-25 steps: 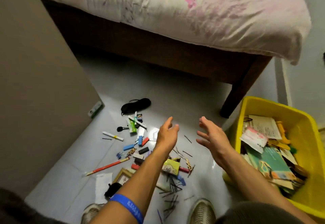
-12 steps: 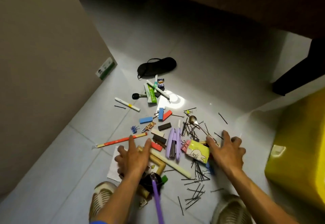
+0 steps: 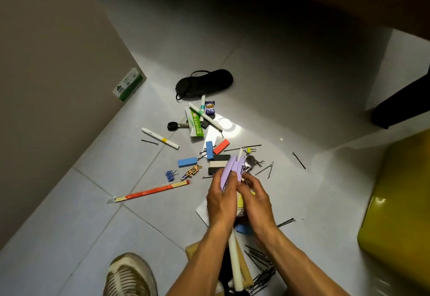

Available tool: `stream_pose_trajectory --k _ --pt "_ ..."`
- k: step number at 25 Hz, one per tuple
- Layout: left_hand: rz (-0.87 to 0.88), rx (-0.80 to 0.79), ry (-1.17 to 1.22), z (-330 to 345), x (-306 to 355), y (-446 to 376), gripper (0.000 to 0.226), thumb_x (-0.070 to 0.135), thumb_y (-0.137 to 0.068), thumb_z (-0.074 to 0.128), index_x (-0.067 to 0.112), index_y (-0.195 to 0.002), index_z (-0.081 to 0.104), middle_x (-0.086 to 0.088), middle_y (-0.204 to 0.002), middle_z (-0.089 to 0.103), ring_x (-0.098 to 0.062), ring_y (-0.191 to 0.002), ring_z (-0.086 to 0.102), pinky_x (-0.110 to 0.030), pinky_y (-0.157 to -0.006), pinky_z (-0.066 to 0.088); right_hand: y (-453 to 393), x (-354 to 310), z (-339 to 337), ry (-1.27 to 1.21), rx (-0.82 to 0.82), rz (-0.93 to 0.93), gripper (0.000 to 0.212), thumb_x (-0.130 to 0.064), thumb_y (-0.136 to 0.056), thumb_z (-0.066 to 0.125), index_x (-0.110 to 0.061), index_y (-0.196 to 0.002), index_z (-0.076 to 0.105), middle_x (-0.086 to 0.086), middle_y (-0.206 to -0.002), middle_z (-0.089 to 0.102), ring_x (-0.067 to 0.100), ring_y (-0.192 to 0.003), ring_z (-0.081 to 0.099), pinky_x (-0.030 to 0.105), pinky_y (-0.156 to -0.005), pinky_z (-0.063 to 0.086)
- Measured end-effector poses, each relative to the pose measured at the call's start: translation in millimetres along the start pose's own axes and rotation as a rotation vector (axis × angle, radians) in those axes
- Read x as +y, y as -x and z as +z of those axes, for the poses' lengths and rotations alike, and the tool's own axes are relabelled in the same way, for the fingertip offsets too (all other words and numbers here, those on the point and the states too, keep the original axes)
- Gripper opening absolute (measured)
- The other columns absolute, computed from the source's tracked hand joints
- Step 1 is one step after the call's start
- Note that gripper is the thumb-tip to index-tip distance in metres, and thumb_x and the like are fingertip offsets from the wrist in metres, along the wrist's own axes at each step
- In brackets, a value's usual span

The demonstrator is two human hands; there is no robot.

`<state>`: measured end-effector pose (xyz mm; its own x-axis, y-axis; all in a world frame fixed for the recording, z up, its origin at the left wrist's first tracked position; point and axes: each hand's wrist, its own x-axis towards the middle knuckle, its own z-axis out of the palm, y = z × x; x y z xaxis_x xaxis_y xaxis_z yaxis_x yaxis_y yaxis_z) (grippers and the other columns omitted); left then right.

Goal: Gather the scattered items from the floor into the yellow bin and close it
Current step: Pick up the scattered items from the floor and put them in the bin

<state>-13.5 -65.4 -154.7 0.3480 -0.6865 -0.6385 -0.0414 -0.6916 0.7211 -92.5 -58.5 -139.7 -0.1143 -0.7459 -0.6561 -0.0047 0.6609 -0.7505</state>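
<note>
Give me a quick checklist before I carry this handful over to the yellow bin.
1. Left hand grips the purple case: ok.
2. Right hand closes on the bundle: ok.
3. Nothing slipping from the bundle: cannot tell, hands hide it.
4. Yellow bin near the right hand's side: ok.
5. Bin open: cannot tell, only its side shows.
6. Floor cleared: not ok; sleep mask, wrapped chopsticks and hairpins remain.

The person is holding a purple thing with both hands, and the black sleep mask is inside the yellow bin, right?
Not quite. The head view shows the black sleep mask lying on the floor, far from the yellow bin. The left hand and right hand do hold the purple thing.
</note>
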Motion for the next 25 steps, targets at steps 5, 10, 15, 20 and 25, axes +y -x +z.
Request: stream_pose_trajectory --k 5,10,15,20,25 --pt "0.083 0.033 0.061 -11 17 16 0.032 0.043 -0.093 0.054 0.045 -0.124 0.055 0.01 -0.115 0.062 -0.01 -0.101 0.062 -0.026 -0.079 0.055 15 -13 3 -0.076 0.002 -0.09 0.023 -0.029 -0.092 0.063 -0.041 -0.111 0.064 -0.01 -0.101 0.073 0.008 -0.088 0.071 0.027 -0.073 0.059" --pt "0.297 0.03 0.053 -24 79 56 0.035 0.046 -0.095 0.052 0.044 -0.13 0.051 0.012 -0.113 0.059 -0.002 -0.097 0.059 -0.014 -0.069 0.05 49 -70 -6 -0.086 -0.01 -0.273 0.022 -0.04 -0.09 0.063 -0.042 -0.112 0.064 -0.016 -0.106 0.07 0.008 -0.1 0.067 0.033 -0.081 0.058" --pt "0.553 -0.028 0.022 -13 155 130 0.034 0.053 -0.093 0.045 0.045 -0.126 0.048 0.02 -0.101 0.057 -0.003 -0.088 0.06 -0.009 -0.056 0.048 108 -141 -53 -0.158 0.034 -0.471 0.019 -0.043 -0.088 0.062 -0.041 -0.107 0.065 -0.013 -0.102 0.071 0.007 -0.091 0.07 0.022 -0.064 0.057" --pt "0.713 -0.23 0.015 56 189 215 0.027 0.045 -0.097 0.047 0.039 -0.123 0.05 0.008 -0.107 0.059 -0.012 -0.094 0.062 -0.027 -0.073 0.058 160 -164 -149 -0.281 0.241 -0.507 0.03 -0.042 -0.085 0.064 -0.033 -0.113 0.064 -0.004 -0.105 0.072 0.014 -0.091 0.072 0.028 -0.065 0.059" --pt "0.706 -0.522 -0.036 154 190 288 0.023 0.042 -0.096 0.051 0.033 -0.116 0.058 0.005 -0.102 0.064 -0.016 -0.093 0.063 -0.036 -0.081 0.057 193 -151 -264 -0.397 0.511 -0.449 0.032 -0.042 -0.082 0.064 -0.031 -0.112 0.068 -0.001 -0.104 0.074 0.021 -0.097 0.07 0.044 -0.077 0.061"
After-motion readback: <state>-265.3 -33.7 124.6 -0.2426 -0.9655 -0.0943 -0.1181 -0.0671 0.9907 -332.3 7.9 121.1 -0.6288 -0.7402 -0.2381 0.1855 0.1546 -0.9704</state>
